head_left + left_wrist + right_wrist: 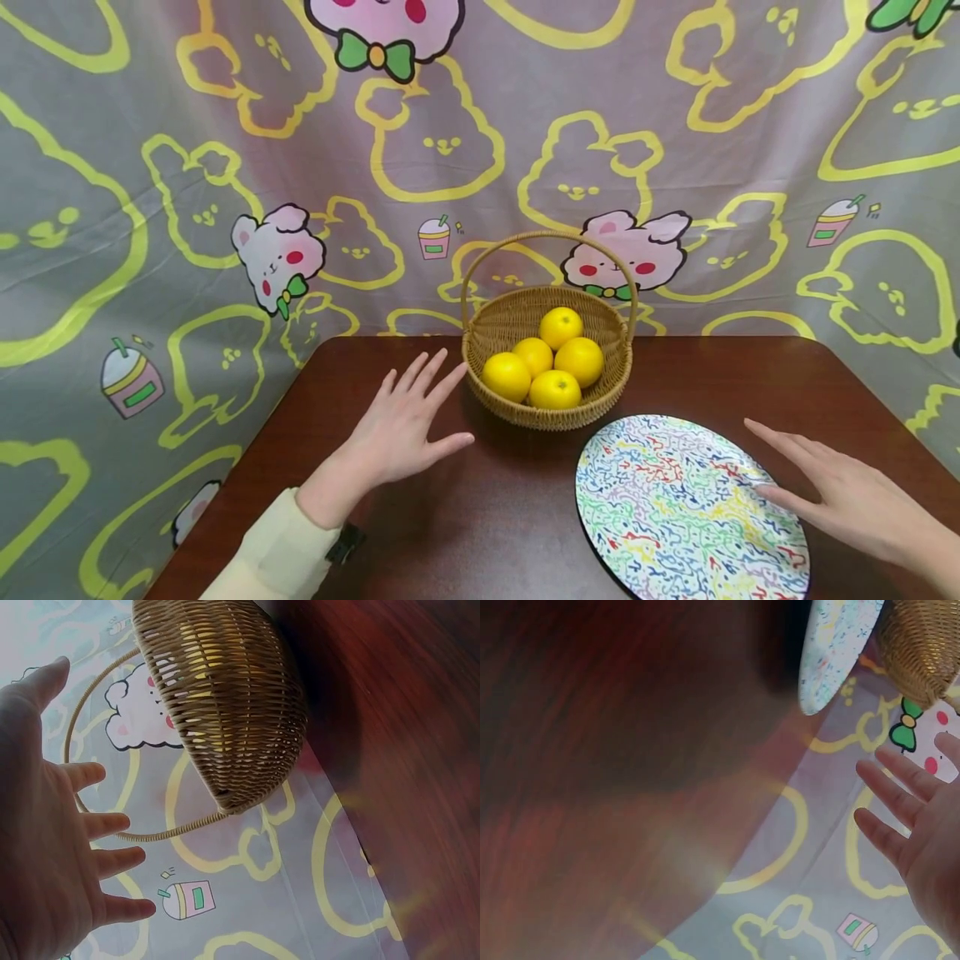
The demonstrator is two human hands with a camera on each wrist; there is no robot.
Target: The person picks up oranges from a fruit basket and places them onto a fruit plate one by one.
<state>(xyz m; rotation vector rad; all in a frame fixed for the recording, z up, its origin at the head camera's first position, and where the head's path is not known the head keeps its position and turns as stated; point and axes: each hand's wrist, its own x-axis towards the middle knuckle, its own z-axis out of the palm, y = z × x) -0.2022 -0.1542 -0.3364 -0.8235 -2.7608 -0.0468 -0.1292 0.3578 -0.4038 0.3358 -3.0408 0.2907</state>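
Left hand (393,429) and right hand (847,492) are well apart, fingers extended, holding nothing. The basket (543,417) sits on the bench (487,525), behind and left of the round board (686,508); its raised walls presumably keep the yellow fruits (579,362) from rolling away.

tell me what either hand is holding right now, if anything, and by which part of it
Nothing is held: the left hand and the right hand are both outstretched and empty.

The left sleeve (266,550) is pale cream, softly creased toward its cuff (295,521), with a small black device (345,543) beside it. Fingers (447,385) are bare, slim and tapering.
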